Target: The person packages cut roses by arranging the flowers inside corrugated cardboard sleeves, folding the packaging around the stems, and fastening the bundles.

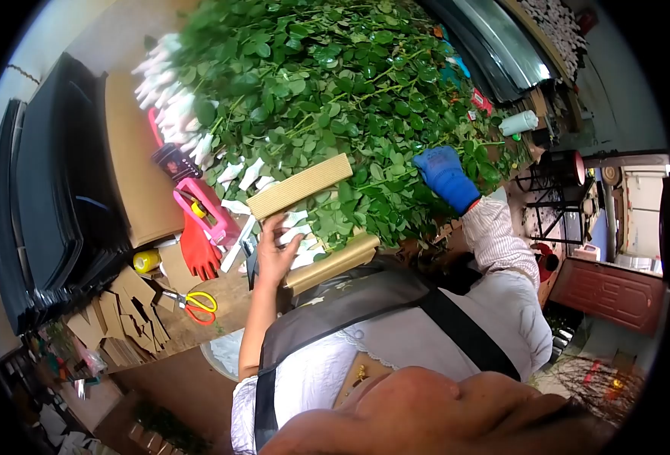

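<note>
My left hand (276, 254) is bare, its thumb apart from its fingers. The fingertips touch the lower edge of a corrugated cardboard strip (299, 186), beside several flower heads in white sleeves (295, 218). Below them runs another folded cardboard piece (331, 265), close to my apron. My right hand (446, 178), in a blue glove, is curled at the stem end of the leafy stems (373, 201); leaves partly hide its fingertips. Beyond both hands lies a large heap of leafy stems (312, 83), with white-sleeved heads (172, 106) at its left.
On the table to the left are a pink tape dispenser (202, 212), a red glove (198, 246), scissors (195, 303) and cut cardboard pieces (126, 311). Tall black sheets (54, 174) stand at far left. A pale roll (518, 123) lies at the right.
</note>
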Demonstrator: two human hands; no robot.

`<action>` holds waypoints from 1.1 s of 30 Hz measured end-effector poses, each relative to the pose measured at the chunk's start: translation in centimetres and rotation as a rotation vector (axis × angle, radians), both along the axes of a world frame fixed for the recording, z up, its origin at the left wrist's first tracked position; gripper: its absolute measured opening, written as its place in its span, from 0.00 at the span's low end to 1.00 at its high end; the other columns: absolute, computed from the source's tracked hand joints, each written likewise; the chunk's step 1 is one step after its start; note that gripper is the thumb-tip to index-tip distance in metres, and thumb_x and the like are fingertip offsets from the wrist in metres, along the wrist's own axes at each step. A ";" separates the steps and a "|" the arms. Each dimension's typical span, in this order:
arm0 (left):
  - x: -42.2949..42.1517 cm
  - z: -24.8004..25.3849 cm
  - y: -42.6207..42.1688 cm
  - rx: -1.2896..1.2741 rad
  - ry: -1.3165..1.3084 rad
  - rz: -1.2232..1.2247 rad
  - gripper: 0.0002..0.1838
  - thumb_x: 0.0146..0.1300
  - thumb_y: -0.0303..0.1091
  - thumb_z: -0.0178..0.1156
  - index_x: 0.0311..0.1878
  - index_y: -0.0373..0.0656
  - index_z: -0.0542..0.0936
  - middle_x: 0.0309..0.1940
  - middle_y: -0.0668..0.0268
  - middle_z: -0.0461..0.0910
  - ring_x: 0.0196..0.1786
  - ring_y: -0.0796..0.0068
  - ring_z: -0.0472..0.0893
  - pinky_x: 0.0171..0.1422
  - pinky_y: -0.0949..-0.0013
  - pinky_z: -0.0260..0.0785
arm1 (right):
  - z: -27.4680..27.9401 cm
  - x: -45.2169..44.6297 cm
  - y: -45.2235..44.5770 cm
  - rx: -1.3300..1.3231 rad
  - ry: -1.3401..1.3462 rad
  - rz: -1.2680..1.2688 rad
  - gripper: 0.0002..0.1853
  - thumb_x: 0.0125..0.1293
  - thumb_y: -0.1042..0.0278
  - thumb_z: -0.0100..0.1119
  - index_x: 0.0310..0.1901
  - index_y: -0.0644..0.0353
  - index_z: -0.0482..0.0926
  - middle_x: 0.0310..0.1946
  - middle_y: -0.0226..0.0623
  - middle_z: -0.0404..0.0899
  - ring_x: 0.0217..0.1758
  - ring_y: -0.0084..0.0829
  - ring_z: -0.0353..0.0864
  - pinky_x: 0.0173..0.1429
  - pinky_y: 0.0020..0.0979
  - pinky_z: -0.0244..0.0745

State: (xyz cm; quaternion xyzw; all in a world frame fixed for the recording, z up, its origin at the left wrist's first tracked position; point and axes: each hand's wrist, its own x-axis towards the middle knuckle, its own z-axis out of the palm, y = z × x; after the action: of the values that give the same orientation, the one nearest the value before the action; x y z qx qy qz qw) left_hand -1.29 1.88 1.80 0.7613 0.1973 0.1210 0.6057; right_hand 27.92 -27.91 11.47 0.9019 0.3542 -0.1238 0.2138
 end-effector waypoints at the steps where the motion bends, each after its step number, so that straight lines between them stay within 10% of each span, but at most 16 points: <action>1: 0.1 0.3 0.1 -0.004 0.023 -0.010 0.31 0.56 0.28 0.74 0.62 0.46 0.74 0.55 0.60 0.78 0.47 0.70 0.81 0.46 0.68 0.80 | 0.4 0.1 0.5 -0.066 0.003 0.058 0.06 0.63 0.65 0.61 0.41 0.44 0.84 0.36 0.37 0.84 0.42 0.41 0.84 0.47 0.42 0.77; 6: 0.5 1.1 0.1 0.223 0.021 -0.050 0.23 0.57 0.29 0.72 0.58 0.47 0.82 0.56 0.58 0.77 0.50 0.61 0.81 0.53 0.65 0.77 | 8.0 0.9 9.6 -0.093 0.029 0.091 0.09 0.63 0.66 0.60 0.45 0.50 0.81 0.40 0.34 0.84 0.47 0.39 0.84 0.56 0.43 0.74; 8: 0.5 1.8 -0.2 0.224 0.036 -0.036 0.24 0.58 0.29 0.72 0.59 0.48 0.82 0.57 0.57 0.77 0.51 0.61 0.81 0.54 0.65 0.76 | 5.2 3.4 12.5 0.403 0.031 0.290 0.11 0.62 0.64 0.61 0.46 0.50 0.81 0.43 0.36 0.83 0.50 0.39 0.83 0.63 0.44 0.72; 12: 0.6 1.8 -0.1 0.241 0.066 -0.055 0.26 0.57 0.29 0.73 0.61 0.46 0.81 0.55 0.57 0.77 0.50 0.62 0.81 0.50 0.67 0.77 | -3.5 5.8 19.8 0.316 -0.215 0.506 0.16 0.59 0.60 0.66 0.49 0.48 0.81 0.55 0.34 0.78 0.63 0.38 0.74 0.77 0.42 0.58; 15: 0.5 1.2 -0.1 0.166 0.042 -0.038 0.26 0.58 0.30 0.73 0.61 0.46 0.81 0.55 0.58 0.77 0.50 0.62 0.80 0.52 0.66 0.77 | -2.5 5.6 23.5 0.098 -0.069 0.296 0.21 0.57 0.59 0.69 0.54 0.46 0.80 0.56 0.31 0.77 0.66 0.37 0.72 0.76 0.42 0.58; 20: 0.5 1.4 -0.3 0.119 0.099 -0.023 0.26 0.58 0.30 0.72 0.61 0.47 0.80 0.55 0.56 0.77 0.52 0.61 0.80 0.56 0.64 0.76 | 4.0 5.2 21.4 0.799 -0.230 0.550 0.22 0.49 0.68 0.71 0.49 0.48 0.81 0.53 0.33 0.78 0.58 0.36 0.75 0.67 0.41 0.68; 26: 0.7 1.1 0.2 0.152 0.015 -0.069 0.25 0.58 0.28 0.71 0.60 0.44 0.79 0.55 0.54 0.78 0.54 0.58 0.80 0.57 0.64 0.75 | 7.6 5.2 18.2 0.834 -0.399 0.415 0.20 0.53 0.70 0.69 0.50 0.50 0.81 0.55 0.35 0.79 0.59 0.36 0.77 0.68 0.43 0.67; 33: 0.8 1.3 0.2 0.184 -0.004 -0.072 0.24 0.58 0.28 0.71 0.59 0.42 0.80 0.56 0.55 0.78 0.54 0.59 0.80 0.57 0.65 0.74 | -1.7 4.2 15.6 0.133 0.068 0.322 0.15 0.61 0.63 0.61 0.51 0.46 0.83 0.56 0.36 0.81 0.56 0.41 0.80 0.61 0.45 0.74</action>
State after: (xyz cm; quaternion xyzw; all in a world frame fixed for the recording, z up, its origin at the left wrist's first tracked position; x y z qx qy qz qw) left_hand -0.50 2.12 3.07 0.8201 0.1568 0.1182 0.5375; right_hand 32.16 -12.35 9.82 0.8409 0.5086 -0.0950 0.1588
